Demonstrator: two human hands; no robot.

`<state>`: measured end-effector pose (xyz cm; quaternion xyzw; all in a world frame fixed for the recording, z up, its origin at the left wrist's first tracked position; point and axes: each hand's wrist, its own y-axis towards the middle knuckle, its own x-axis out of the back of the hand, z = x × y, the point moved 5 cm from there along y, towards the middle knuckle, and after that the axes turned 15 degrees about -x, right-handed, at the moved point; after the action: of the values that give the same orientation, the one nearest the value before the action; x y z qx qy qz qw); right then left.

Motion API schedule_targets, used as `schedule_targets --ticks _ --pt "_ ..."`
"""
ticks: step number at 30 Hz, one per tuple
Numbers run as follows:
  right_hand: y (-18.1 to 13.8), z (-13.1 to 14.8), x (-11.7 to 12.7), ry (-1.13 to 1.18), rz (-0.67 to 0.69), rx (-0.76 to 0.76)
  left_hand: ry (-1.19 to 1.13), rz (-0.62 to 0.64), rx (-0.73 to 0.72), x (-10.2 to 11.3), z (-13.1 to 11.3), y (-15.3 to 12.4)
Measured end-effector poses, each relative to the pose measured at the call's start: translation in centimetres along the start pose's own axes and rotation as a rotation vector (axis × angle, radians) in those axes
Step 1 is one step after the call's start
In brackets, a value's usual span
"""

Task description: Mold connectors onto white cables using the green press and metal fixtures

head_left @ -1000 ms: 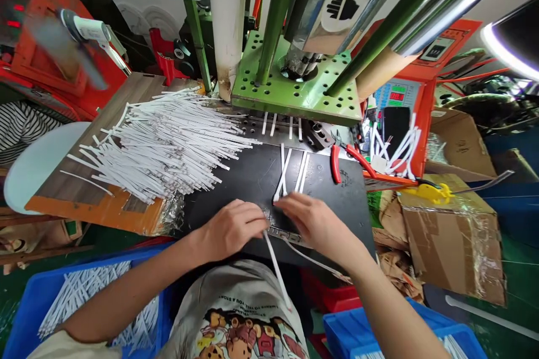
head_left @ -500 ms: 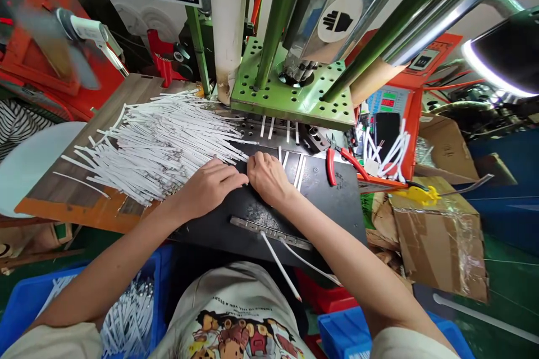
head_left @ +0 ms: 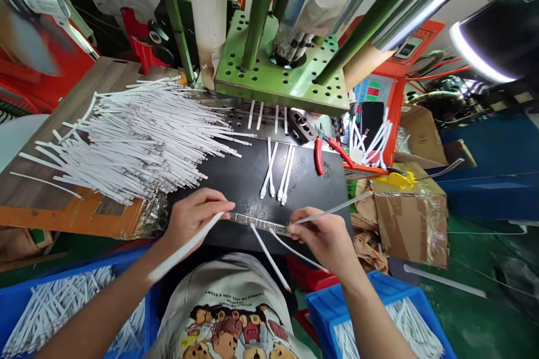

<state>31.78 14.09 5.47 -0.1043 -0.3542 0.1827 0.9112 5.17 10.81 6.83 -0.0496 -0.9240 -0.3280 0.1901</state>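
Both hands back from pile, left hand and right hand each pinching a white strip

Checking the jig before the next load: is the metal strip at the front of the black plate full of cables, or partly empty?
Partly empty. The metal strip shows two white cables trailing from its middle; each hand holds another cable at its end.

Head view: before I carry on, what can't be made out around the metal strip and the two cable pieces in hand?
- Left hand: its white cable piece blurs toward the lower end.
- Right hand: the fingers cover the near end of its thin cable piece.
- Metal strip: slots too small to tell which are filled.
- Blue bin: cut off by the bottom edge.
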Motion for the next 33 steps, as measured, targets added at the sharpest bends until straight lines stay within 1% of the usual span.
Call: schedule_targets --ticks 2,4,6,10,13,15,17,18,22,24,26,27,29,30,31,32,33 --pt "-1.1 0.1 -0.5 -0.019 -0.079 0.14 0.077 0.082 -0.075 -1.5 -0.2 -0.7" --pt "-1.9 0.4 -1.2 -0.066 -0.154 0.274 0.105 0.151 -0.117 -2.8 -0.4 -0.8" --pt "-2.2 0.5 -1.9 -0.104 -0.194 0.329 0.158 0.212 -0.138 -3.7 -0.5 -0.7" --pt "-2.6 0.8 -2.7 -0.213 -0.208 0.367 0.267 0.319 -0.199 -4.4 -0.8 -0.3" --pt "-2.6 1.2 -2.9 -0.328 -0.21 0.361 0.297 0.328 -0.279 -4.4 -1.1 -0.4" --pt "-2.5 1.5 -2.9 -0.375 -0.213 0.366 0.299 0.301 -0.323 -4.2 -1.2 -0.5" --pt "-2.3 1.6 -3.1 -0.401 -0.185 0.372 0.293 0.28 -0.339 -4.0 -1.2 -0.4" --pt "-2.2 1.6 -3.3 -0.405 -0.175 0.374 0.293 0.289 -0.339 -4.0 -1.2 -0.3" --pt "-2.1 1.2 -3.6 -0.387 -0.183 0.398 0.369 0.405 -0.343 -4.5 -1.1 0.0" --pt "-2.1 1.1 -3.4 -0.39 -0.169 0.389 0.393 0.412 -0.351 -4.7 -1.3 -0.2" --pt "-1.6 1.2 -2.9 -0.42 -0.055 0.375 0.381 0.412 -0.335 -4.6 -1.5 -0.4" --pt "-1.2 1.3 -2.5 -0.432 0.039 0.38 0.363 0.426 -0.31 -4.5 -1.4 -0.4" --pt "0.5 1.9 -0.9 -0.442 0.226 0.402 0.288 0.514 -0.269 -4.1 -0.9 0.1" --pt "1.9 2.4 0.3 -0.441 0.253 0.406 0.235 0.583 -0.263 -3.9 -0.5 0.8" --pt "3.8 3.0 1.8 -0.452 0.214 0.394 0.192 0.648 -0.264 -3.6 0.2 1.9" --pt "6.2 3.5 3.6 -0.492 0.102 0.351 0.18 0.696 -0.267 -3.2 1.2 3.4" --pt "8.8 4.1 5.4 -0.551 -0.048 0.287 0.221 0.721 -0.255 -2.8 2.6 5.4"
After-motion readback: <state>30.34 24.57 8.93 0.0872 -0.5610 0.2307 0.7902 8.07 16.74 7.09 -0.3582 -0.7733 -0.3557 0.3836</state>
